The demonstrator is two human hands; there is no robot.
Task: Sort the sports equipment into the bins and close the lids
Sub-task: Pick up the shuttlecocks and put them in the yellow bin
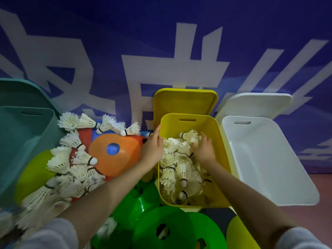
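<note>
Near edge: we saw green cones (161, 229) stacked at the bottom centre, each with a round hole, and a yellow-green cone (239, 236) at the near right corner.
Sleeves: pale grey cuffs (53, 234) showed at both near corners, our forearms bare beyond them.
Loose shuttlecocks: a heap of white feather shuttlecocks (71, 169) lay on the left, from the near left corner up to the far wall, spread over an orange cone (115, 159), a red cone (84, 137) and a lime cone (34, 173).
Yellow bin: the yellow bin (221, 159) stood right of centre, open, with many binned shuttlecocks (181, 169) piled inside, mostly against its left and middle.
Left hand: our left hand (152, 150) rested at the bin's left wall, fingers straight and together pointing far; it gripped nothing that we could see.
Right hand: our right hand (203, 150) was inside the bin on top of the pile, fingers loosely curved down among the feathers; we could not tell whether it pinched a shuttlecock.
White bin: the white bin (269, 159) sat just beside the yellow one on the right, open, nothing visible in it.
Teal bin: the teal bin (23, 141) stood at the far left, open, its inside blurred.
Lids: the yellow lid (185, 101), white lid (255, 105) and teal lid (21, 92) each leaned up behind their own bin against the wall.
Wall: a blue wall (161, 33) with large white characters closed off the far side.
</note>
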